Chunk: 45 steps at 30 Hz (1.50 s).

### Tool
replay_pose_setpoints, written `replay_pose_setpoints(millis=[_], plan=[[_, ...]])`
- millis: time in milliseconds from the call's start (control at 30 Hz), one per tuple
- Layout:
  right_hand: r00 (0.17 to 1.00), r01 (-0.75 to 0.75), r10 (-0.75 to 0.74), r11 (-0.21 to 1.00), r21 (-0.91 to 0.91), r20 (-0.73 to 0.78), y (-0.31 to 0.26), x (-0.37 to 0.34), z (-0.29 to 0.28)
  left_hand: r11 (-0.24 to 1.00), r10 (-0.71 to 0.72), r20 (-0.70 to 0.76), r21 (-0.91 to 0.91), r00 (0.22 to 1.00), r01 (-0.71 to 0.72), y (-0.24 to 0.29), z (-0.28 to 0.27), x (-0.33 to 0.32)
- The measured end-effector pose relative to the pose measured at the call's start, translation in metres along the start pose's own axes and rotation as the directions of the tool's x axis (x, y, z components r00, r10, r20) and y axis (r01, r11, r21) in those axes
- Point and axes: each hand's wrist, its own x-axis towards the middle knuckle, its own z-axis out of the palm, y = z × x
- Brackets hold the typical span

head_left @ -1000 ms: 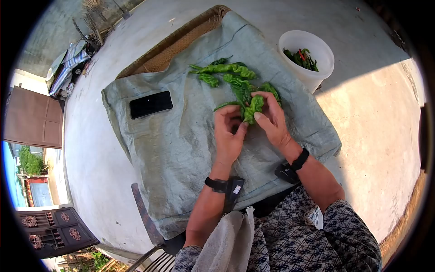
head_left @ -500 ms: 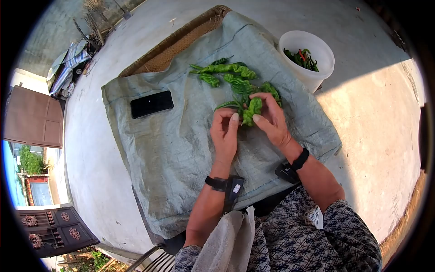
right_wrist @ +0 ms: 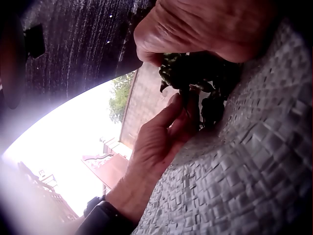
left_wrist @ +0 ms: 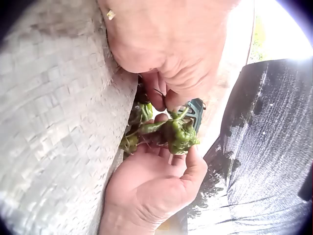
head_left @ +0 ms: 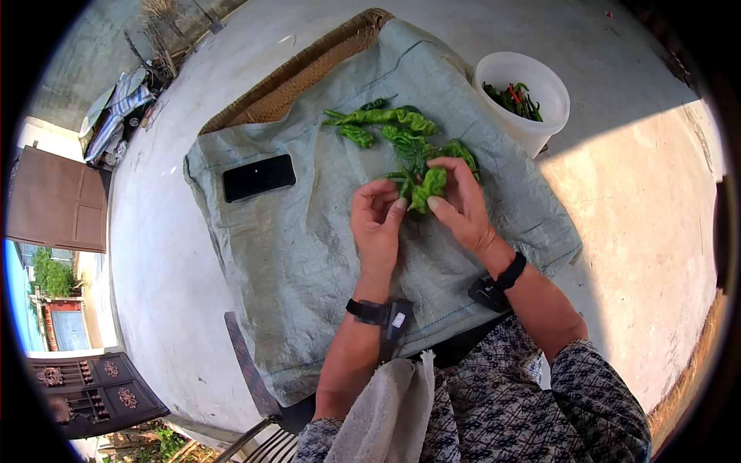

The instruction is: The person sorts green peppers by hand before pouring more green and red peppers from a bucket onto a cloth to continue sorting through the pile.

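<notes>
Between the two hands in the head view is a wrinkled green pepper (head_left: 429, 187). The right hand (head_left: 466, 210) holds it between thumb and fingers. The left hand (head_left: 376, 226) has its thumb and fingertips together at the pepper's left side; in the left wrist view these fingers pinch the stem (left_wrist: 184, 113) of the pepper (left_wrist: 180, 136), above the right hand (left_wrist: 151, 191). Several more green peppers (head_left: 384, 117) lie on the grey-green woven sheet (head_left: 293, 270) just beyond the hands.
A black phone (head_left: 258, 177) lies on the sheet at the left. Behind the sheet shows a woven basket edge (head_left: 289, 73). A white bucket (head_left: 557, 116) holding green and red peppers stands on the floor at the back right.
The left hand has shifted a little to the left and its thumb and fingers have repositioned. The right hand has hardly moved, still holding the pepper, which is turned slightly.
</notes>
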Motion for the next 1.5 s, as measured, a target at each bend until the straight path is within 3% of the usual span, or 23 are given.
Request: replay_pose_setpoints(millis=[267,467,767,967,1167,1267,1367,1500], plan=[[0.999,0.010,-0.010,1.000,-0.003,-0.047,0.000,-0.001,0.000,0.992,-0.038,0.103,0.123,0.994,0.026,-0.005,-0.002,-0.002],[0.993,0.056,-0.063,0.996,-0.071,-0.101,0.003,0.002,-0.002,0.991,-0.076,0.099,0.114,0.992,0.064,-0.005,-0.001,-0.003],[0.995,0.036,-0.023,0.990,0.137,-0.097,0.004,0.004,-0.005,0.983,-0.080,0.137,0.174,0.987,0.055,-0.002,0.003,-0.004],[0.999,-0.006,0.013,0.986,0.169,-0.044,0.007,0.004,-0.010,0.987,-0.091,0.081,0.143,0.993,0.079,-0.006,0.004,-0.002],[0.999,-0.001,0.006,0.992,0.125,-0.038,0.003,0.003,-0.006,0.997,0.004,0.007,0.074,1.000,-0.004,-0.017,-0.006,0.001],[0.997,0.022,-0.011,0.990,0.142,-0.079,0.006,0.004,-0.008,0.993,-0.115,-0.105,-0.004,0.988,0.115,-0.014,-0.016,0.001],[0.998,0.034,-0.026,0.991,0.132,-0.063,0.009,0.004,-0.010,0.993,-0.063,-0.060,-0.105,0.996,0.056,-0.012,-0.015,0.003],[1.000,0.010,-0.010,0.994,0.111,-0.004,0.005,0.002,-0.008,0.984,-0.079,0.007,-0.160,0.997,0.079,0.002,-0.009,0.002]])
